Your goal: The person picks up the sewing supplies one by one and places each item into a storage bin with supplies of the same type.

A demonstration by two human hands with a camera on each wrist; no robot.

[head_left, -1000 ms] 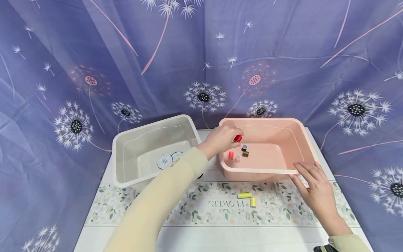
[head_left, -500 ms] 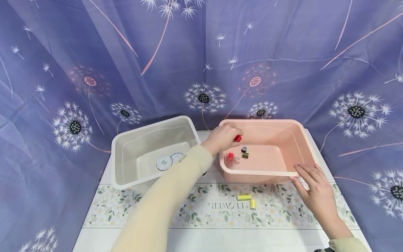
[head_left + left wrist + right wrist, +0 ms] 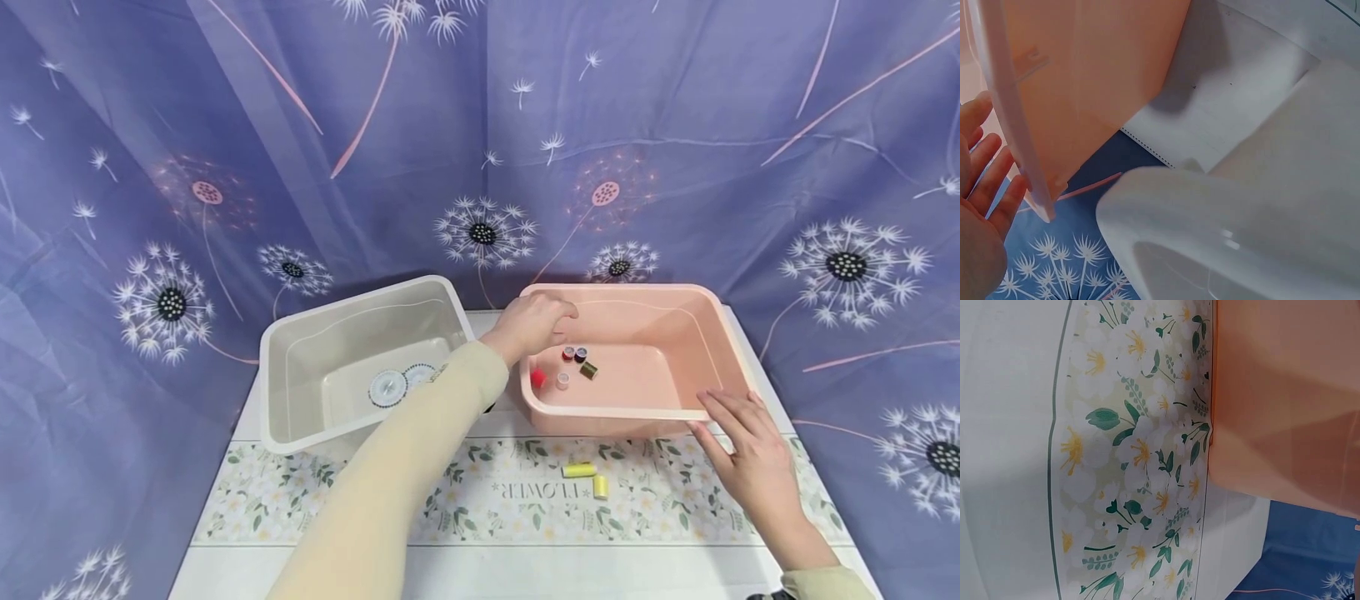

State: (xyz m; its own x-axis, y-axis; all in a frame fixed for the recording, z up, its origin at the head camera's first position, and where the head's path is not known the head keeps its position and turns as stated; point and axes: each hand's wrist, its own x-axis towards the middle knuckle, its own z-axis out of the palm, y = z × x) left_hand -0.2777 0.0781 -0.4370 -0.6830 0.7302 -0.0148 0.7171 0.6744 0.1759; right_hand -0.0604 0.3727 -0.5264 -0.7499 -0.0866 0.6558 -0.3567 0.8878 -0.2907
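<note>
My left hand (image 3: 534,323) hovers over the left rim of the pink plastic bin (image 3: 645,410), its fingers loosely bent with nothing between them. In the left wrist view, the fingers (image 3: 990,172) are spread beside the bin's rim. Inside the bin, near its left end, lie several small thread spools: a red spool (image 3: 538,378), a white spool (image 3: 563,381), a green spool (image 3: 589,371), a dark spool (image 3: 581,355) and another red spool (image 3: 568,354). My right hand (image 3: 757,450) holds the bin's front right rim, fingers over it and thumb outside.
A grey bin (image 3: 330,433) stands at the left, holding white pin wheels (image 3: 387,388); my left sleeve partly covers it. Two yellow thread spools (image 3: 578,471) lie on the floral table runner (image 3: 517,512) in front. A purple curtain (image 3: 480,125) hangs behind.
The left hand has let go of a red spool, which now lies in the pink bin. Spools in there have shifted slightly, one red spool toward the left. The right hand stays put.
</note>
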